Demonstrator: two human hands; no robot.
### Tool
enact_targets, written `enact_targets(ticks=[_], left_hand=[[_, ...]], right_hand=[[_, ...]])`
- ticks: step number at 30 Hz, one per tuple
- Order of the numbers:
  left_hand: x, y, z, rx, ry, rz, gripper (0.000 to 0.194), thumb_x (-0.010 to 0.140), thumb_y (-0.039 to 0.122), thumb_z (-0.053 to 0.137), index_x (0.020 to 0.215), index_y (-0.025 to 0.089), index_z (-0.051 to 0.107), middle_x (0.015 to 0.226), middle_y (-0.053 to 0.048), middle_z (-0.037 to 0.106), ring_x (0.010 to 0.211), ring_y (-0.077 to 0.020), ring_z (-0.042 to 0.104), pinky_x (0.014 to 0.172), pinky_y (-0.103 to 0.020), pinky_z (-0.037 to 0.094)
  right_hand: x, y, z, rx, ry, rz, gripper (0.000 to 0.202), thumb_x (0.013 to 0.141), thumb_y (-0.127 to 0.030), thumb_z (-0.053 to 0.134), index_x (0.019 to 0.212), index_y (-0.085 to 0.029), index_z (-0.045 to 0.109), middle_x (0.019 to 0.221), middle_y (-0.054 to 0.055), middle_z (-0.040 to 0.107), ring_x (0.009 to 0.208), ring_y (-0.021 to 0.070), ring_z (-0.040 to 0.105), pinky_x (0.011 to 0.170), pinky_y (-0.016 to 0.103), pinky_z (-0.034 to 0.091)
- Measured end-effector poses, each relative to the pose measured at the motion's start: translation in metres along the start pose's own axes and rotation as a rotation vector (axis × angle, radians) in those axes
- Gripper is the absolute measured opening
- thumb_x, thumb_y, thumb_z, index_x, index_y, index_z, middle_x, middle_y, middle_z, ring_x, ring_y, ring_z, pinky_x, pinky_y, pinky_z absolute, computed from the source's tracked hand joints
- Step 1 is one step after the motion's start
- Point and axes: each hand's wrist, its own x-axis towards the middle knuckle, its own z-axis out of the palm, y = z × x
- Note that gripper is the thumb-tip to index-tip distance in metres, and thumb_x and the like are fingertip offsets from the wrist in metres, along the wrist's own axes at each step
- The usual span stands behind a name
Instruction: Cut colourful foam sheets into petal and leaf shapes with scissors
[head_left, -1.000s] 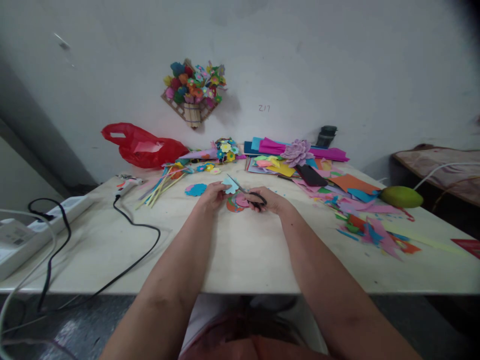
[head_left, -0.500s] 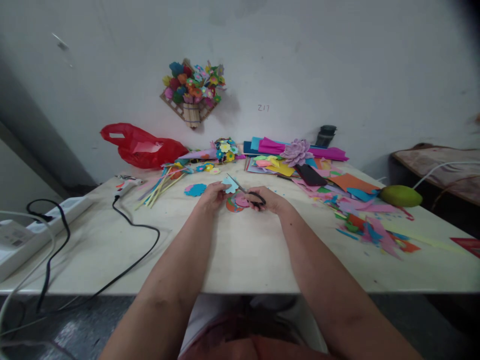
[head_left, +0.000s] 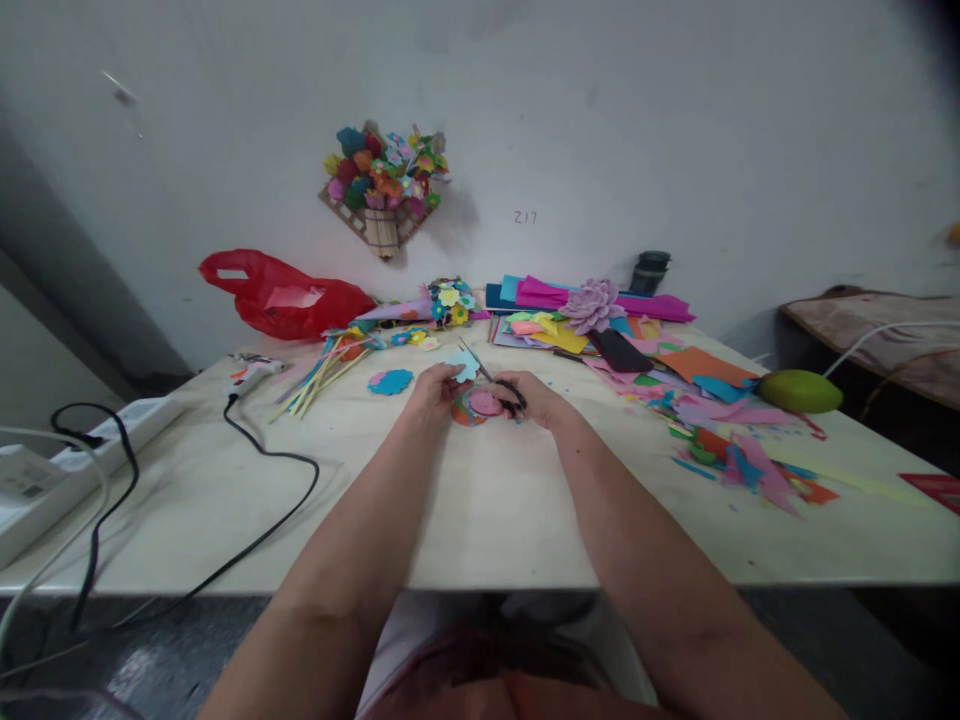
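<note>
Between the fingers of my left hand point(head_left: 435, 390) is a light blue scalloped paper flower point(head_left: 466, 366). My right hand point(head_left: 534, 396) grips a pair of black-handled scissors point(head_left: 512, 394), its blades pointing up and left at the flower's right edge. Whether the blades are closed on the paper is too small to tell. Below both hands lie round paper pieces in orange and pink point(head_left: 471, 412), partly covered by my right fingers. To the left, a blue scalloped paper piece point(head_left: 391, 382) rests on the table with some pink showing at its edge.
Left on the table are a glue gun point(head_left: 255, 375) with a black cord, a power strip point(head_left: 90, 460) and a red plastic bag point(head_left: 289, 300). Coloured paper scraps point(head_left: 750, 465), a dark phone-like slab point(head_left: 619, 351) and a green mango-like fruit point(head_left: 801, 391) lie right.
The paper flower and the scissors' blades have shifted slightly right, and the flower has turned a little. Both hands keep their hold.
</note>
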Motion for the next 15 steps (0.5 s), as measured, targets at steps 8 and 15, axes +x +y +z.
enact_targets(ticks=[8,15], left_hand=[[0.0,-0.012,0.012,-0.077,0.082,0.055,0.011,0.059,0.01,0.063,0.066,0.014,0.054,0.063,-0.002,0.062,0.056,-0.0115,0.06,0.058,-0.023,0.05],[-0.002,-0.016,0.019,-0.151,0.142,0.079,0.014,0.058,0.008,0.062,0.067,0.016,0.055,0.063,0.0,0.06,0.054,-0.0096,0.058,0.061,-0.023,0.048]], right_hand=[[0.003,0.0,0.009,0.099,0.116,-0.029,0.027,0.069,-0.038,0.067,0.068,-0.014,0.055,0.049,-0.003,0.054,0.035,0.0067,0.047,0.029,0.016,0.024],[0.002,-0.004,0.018,0.156,0.144,-0.076,0.033,0.071,-0.044,0.063,0.064,-0.014,0.054,0.049,-0.001,0.055,0.037,0.0079,0.048,0.029,0.018,0.022]])
